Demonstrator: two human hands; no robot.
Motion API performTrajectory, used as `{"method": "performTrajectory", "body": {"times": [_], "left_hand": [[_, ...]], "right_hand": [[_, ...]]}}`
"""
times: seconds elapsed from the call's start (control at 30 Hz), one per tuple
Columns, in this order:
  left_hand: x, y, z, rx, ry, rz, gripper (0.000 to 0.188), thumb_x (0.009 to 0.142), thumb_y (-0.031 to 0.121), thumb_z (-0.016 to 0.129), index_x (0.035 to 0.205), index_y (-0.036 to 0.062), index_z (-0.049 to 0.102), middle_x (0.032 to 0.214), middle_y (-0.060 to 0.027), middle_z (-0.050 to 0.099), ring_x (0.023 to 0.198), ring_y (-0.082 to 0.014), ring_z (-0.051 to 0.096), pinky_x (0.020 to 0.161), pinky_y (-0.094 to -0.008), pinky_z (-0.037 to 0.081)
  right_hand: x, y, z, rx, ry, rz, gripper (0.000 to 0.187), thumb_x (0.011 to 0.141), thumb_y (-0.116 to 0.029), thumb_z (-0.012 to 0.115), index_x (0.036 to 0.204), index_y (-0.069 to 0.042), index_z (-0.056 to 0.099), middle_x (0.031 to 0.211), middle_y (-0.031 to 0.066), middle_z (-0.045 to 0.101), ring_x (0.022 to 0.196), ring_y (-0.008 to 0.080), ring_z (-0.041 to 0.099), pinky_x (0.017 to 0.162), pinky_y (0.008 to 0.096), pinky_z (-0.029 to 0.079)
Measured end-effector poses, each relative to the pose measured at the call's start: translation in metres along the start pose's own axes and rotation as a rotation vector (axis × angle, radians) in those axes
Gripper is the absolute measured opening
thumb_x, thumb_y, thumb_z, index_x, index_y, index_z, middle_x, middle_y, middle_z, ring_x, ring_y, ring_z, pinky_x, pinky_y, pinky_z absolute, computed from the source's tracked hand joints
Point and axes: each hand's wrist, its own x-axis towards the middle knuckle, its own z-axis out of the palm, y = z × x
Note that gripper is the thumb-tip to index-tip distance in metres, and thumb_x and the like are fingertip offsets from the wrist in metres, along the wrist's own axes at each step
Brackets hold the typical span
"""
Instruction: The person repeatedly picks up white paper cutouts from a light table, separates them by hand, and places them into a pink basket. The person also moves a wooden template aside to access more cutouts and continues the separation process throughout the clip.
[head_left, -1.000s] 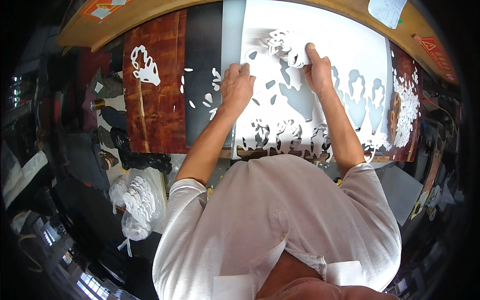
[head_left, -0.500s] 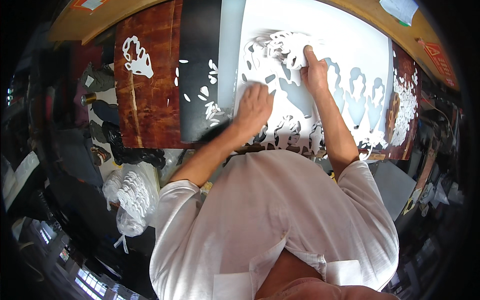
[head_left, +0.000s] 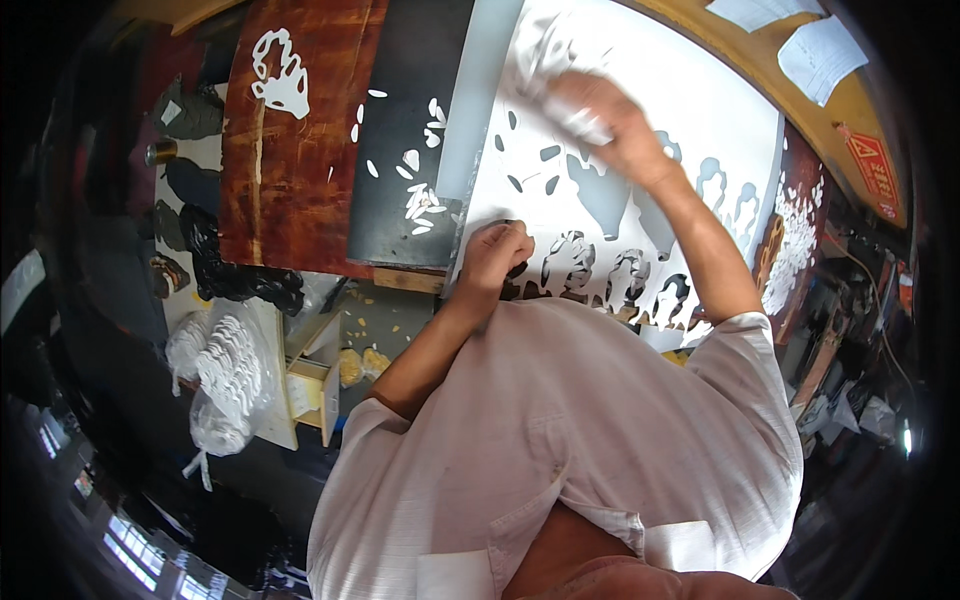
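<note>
A large white sheet [head_left: 690,90] with rows of shaped holes covers the work surface in front of me. Over its far left part, my right hand [head_left: 610,120] is closed around a bundle of white cut-out pieces [head_left: 575,118]; both are smeared by motion. Some of the bundle blurs into white shapes beyond the fingers. My left hand [head_left: 492,258] rests low at the sheet's near left edge with its fingers curled in. Whatever those fingers may hold is hidden. Grey board shows through the larger holes, and dark gaps through the nearer ones.
Left of the sheet runs a black board [head_left: 405,150] with small white scraps. A looped white cut-out [head_left: 282,80] lies on a reddish-brown board [head_left: 300,190]. White scraps [head_left: 790,255] are heaped at the right. Bagged white pieces [head_left: 230,370] hang at lower left, near an open wooden drawer [head_left: 315,390].
My right hand has swung up and left with the white bundle. My left hand has drawn back toward me and its fingers have curled. The whole view has shifted and turned slightly.
</note>
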Motion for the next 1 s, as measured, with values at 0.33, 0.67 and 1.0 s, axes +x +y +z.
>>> {"method": "performTrajectory", "body": {"times": [0.33, 0.67, 1.0], "left_hand": [[0.023, 0.007, 0.009, -0.374, -0.01, -0.039, 0.031, 0.109, 0.023, 0.056, 0.135, 0.0092, 0.064, 0.118, -0.0023, 0.063, 0.115, -0.0172, 0.06, 0.099, -0.0388, 0.049], [0.029, 0.006, 0.009, -0.649, -0.01, -0.107, 0.029, 0.103, 0.02, 0.052, 0.13, 0.0129, 0.061, 0.125, -0.0041, 0.067, 0.114, -0.0191, 0.062, 0.093, -0.0385, 0.048], [0.025, 0.01, 0.017, -0.473, -0.058, -0.026, 0.031, 0.1, 0.01, 0.051, 0.129, 0.0079, 0.062, 0.121, -0.0035, 0.066, 0.109, -0.0148, 0.062, 0.08, -0.0334, 0.047]], "right_hand": [[-0.018, -0.011, 0.01, 0.267, -0.267, 0.765, 0.04, 0.1, -0.021, 0.075, 0.138, -0.01, 0.069, 0.142, 0.0126, 0.067, 0.12, 0.0325, 0.071, 0.101, 0.0429, 0.061], [-0.051, -0.027, 0.023, -0.127, -0.524, -0.103, 0.076, 0.079, -0.014, 0.078, 0.151, -0.006, 0.057, 0.155, 0.0161, 0.056, 0.146, 0.035, 0.05, 0.124, 0.0438, 0.043], [-0.039, -0.018, 0.024, -0.017, -0.558, 0.103, 0.065, 0.075, 0.0, 0.076, 0.139, -0.004, 0.068, 0.145, 0.0137, 0.065, 0.14, 0.0352, 0.055, 0.122, 0.0437, 0.046]]}}
